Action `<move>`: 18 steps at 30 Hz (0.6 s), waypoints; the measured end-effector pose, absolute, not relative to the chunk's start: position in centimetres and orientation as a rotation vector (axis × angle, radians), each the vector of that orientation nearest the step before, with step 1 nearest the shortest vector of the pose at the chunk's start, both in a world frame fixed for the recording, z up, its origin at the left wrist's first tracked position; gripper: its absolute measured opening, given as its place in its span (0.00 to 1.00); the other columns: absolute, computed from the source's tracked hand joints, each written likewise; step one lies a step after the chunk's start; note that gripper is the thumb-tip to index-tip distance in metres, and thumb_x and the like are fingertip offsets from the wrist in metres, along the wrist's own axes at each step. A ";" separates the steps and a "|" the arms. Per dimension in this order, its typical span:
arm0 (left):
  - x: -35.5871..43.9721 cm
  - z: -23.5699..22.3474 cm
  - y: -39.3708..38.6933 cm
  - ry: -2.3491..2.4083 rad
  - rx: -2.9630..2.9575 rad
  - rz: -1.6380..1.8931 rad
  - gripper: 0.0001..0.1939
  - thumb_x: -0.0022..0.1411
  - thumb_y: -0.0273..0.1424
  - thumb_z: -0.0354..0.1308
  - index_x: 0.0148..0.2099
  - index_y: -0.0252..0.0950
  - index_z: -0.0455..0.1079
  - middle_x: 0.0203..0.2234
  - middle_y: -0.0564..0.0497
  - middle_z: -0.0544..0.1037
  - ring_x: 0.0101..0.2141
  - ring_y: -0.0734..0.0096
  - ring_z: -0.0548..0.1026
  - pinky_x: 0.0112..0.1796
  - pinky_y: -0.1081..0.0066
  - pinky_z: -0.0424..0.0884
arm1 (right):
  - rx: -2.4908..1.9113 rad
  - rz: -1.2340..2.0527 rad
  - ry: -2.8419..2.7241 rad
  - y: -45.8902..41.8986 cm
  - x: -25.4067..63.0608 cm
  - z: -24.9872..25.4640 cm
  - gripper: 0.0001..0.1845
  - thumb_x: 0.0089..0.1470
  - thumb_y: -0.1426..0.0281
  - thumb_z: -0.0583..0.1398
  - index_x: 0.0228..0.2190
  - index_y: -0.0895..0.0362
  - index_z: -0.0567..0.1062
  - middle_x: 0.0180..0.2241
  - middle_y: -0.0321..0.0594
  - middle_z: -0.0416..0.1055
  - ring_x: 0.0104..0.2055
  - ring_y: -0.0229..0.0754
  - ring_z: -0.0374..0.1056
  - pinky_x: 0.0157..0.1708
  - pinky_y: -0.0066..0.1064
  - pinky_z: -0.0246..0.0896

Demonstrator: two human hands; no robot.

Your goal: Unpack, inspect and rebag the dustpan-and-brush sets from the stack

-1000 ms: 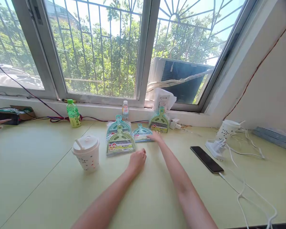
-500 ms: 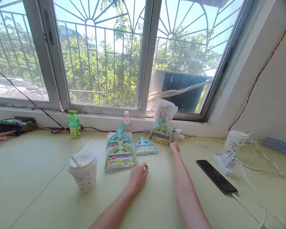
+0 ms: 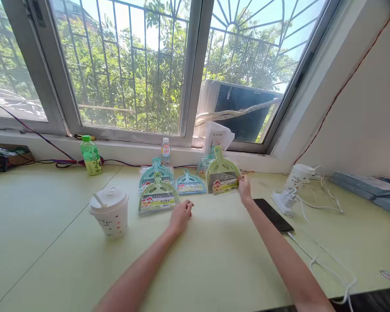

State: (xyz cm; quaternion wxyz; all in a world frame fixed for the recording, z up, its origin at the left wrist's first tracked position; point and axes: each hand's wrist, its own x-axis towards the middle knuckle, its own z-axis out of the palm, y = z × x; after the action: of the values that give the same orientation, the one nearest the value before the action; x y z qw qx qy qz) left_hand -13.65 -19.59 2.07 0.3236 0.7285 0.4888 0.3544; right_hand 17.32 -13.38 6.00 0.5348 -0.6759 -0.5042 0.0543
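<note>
My right hand (image 3: pixel 245 189) grips the right edge of a green mini dustpan and brush set (image 3: pixel 223 175), which is held tilted up off the table, with a label across its lower part. Behind it, a teal set (image 3: pixel 202 167) is partly hidden. My left hand (image 3: pixel 181 215) rests on the table, fingers loosely curled with nothing in them, beside the right corner of a packaged green dustpan set (image 3: pixel 158 196). A teal dustpan set (image 3: pixel 156 170) lies behind that one. A small blue dustpan set (image 3: pixel 190 183) sits between the two groups.
A lidded white cup (image 3: pixel 109 212) stands on the left of the table (image 3: pixel 195 268). Bottles (image 3: pixel 91 157) stand by the window. To the right are a phone (image 3: pixel 273 216), a power strip (image 3: pixel 284 203), white cables and another cup (image 3: pixel 298 177). A white plastic bag (image 3: pixel 217 135) leans at the sill.
My right hand has pulled the green dustpan set forward and away from the teal one behind it. My left hand stays near the front set. The view has tilted down and shifted right.
</note>
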 end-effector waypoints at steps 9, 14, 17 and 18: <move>-13.6 1.7 -19.0 0.817 1.247 1.083 0.31 0.47 0.46 0.66 0.50 0.38 0.63 0.28 0.53 0.77 0.25 0.73 0.74 0.24 0.77 0.65 | -1.581 0.288 -1.336 -22.5 8.5 1.7 0.24 0.58 0.48 0.44 0.38 0.53 0.65 0.33 0.43 0.72 0.35 0.46 0.67 0.35 0.35 0.60; -14.6 2.2 -19.1 0.828 1.094 1.211 0.38 0.42 0.44 0.70 0.54 0.39 0.61 0.31 0.52 0.78 0.26 0.70 0.75 0.26 0.74 0.69 | -1.391 -0.185 -1.631 -25.2 6.2 2.7 0.20 0.60 0.53 0.49 0.36 0.55 0.69 0.42 0.49 0.72 0.46 0.50 0.64 0.47 0.42 0.55; -14.8 2.5 -19.0 0.855 1.061 1.303 0.40 0.42 0.44 0.70 0.55 0.39 0.61 0.33 0.52 0.78 0.28 0.70 0.75 0.28 0.73 0.70 | -1.329 0.082 -1.750 -25.4 5.2 2.4 0.21 0.61 0.54 0.48 0.28 0.55 0.70 0.30 0.43 0.72 0.35 0.44 0.66 0.39 0.36 0.58; -14.8 2.6 -19.0 0.855 1.060 1.318 0.40 0.41 0.44 0.70 0.56 0.39 0.61 0.33 0.52 0.78 0.29 0.70 0.75 0.29 0.72 0.71 | -1.341 0.210 -1.704 -25.1 5.1 2.1 0.23 0.61 0.53 0.48 0.26 0.55 0.70 0.27 0.42 0.72 0.32 0.43 0.66 0.36 0.35 0.59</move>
State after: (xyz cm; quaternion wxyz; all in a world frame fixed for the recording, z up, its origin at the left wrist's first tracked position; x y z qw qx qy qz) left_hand -14.85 -18.99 2.56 0.5837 0.4540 0.3662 0.5648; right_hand 5.07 -25.15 2.09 0.4634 -0.5455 -0.6932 0.0853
